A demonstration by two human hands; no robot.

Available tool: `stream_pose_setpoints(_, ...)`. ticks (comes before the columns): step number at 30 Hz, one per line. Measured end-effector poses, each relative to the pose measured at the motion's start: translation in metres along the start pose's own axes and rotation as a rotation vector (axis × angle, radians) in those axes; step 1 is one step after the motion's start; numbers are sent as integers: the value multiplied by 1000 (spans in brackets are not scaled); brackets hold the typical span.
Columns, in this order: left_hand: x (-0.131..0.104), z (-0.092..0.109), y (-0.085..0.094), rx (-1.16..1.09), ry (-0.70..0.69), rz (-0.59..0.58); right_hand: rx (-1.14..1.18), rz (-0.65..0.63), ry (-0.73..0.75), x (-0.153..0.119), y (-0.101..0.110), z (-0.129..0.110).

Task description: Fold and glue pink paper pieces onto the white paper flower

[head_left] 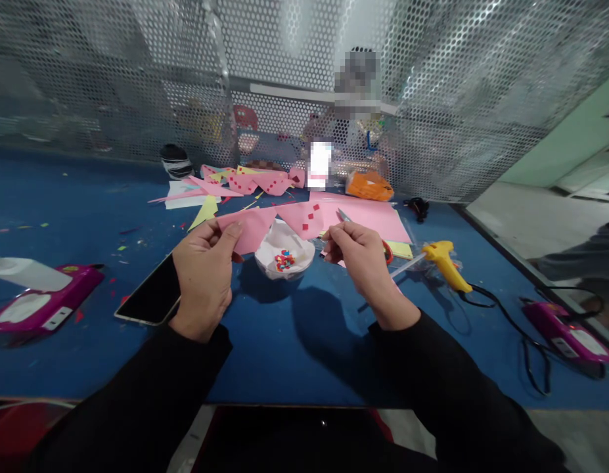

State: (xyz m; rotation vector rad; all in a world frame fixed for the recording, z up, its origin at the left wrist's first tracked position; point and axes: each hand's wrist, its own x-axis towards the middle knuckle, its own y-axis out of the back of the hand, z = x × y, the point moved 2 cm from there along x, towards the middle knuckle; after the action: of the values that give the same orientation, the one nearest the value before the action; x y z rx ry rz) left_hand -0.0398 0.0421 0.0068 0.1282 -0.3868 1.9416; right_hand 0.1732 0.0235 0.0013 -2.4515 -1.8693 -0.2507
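Note:
My left hand [203, 272] pinches the left end of a pink paper strip [252, 226] between thumb and fingers. The strip has scalloped edges, and small red squares are on its right part. It hangs over the back of a white paper-lined bowl [268, 253], which holds small red, blue and yellow pieces [284, 260]. Right of the bowl, near the strip's right end, my right hand [356, 259] is closed with its fingertips pressed together. What it holds, if anything, is too small to make out.
A black phone [154, 292] lies at the left. Pink sheets [378, 217], scissors [343, 215] and an orange packet [369, 186] are behind. A yellow glue gun [447, 263] with its cord stands right. Magenta power strips [48, 302] sit at both sides. Perforated metal [294, 59] borders the back.

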Motion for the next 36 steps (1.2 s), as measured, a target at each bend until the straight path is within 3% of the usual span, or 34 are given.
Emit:
stream_pose_setpoints(4, 2, -1, 1, 7, 2, 0, -32, 82, 58, 3, 6, -6)
stream_pose_setpoints(11, 3, 0, 0, 24, 14, -6, -101, 414, 256, 15, 41, -16)
stream_pose_setpoints(13, 3, 0, 0, 23, 21, -11, -317, 328, 279, 16, 49, -12)
stream_pose_setpoints(16, 4, -1, 0, 17, 45, -35, -740, 10, 281, 10, 59, -2)
stream_pose_setpoints(17, 3, -2, 0, 15, 52, -51, -854, -12, 291, 6, 66, 0)
stream_pose_setpoints(19, 3, -3, -2, 8, 70, -80, -1040, 104, 306, -3, 88, -2)
stream_pose_setpoints(22, 0, -4, -4, 23, 112, -134, -1355, 329, 163, -10, 132, -9)
stream_pose_setpoints(24, -2, -4, -5, 45, 137, -194, -1528, 321, -93, -8, 163, -7)
stream_pose_setpoints(27, -3, -6, -6, 64, 139, -261, -1562, 256, -281, -2, 195, 5)
stream_pose_setpoints(30, -4, -9, -6, 80, 141, -290, -1562, 210, -322, 4, 207, 22)
stream_pose_setpoints(36, -6, -8, -8, 80, 166, -353, -1586, 306, -179, 0, 202, 30)
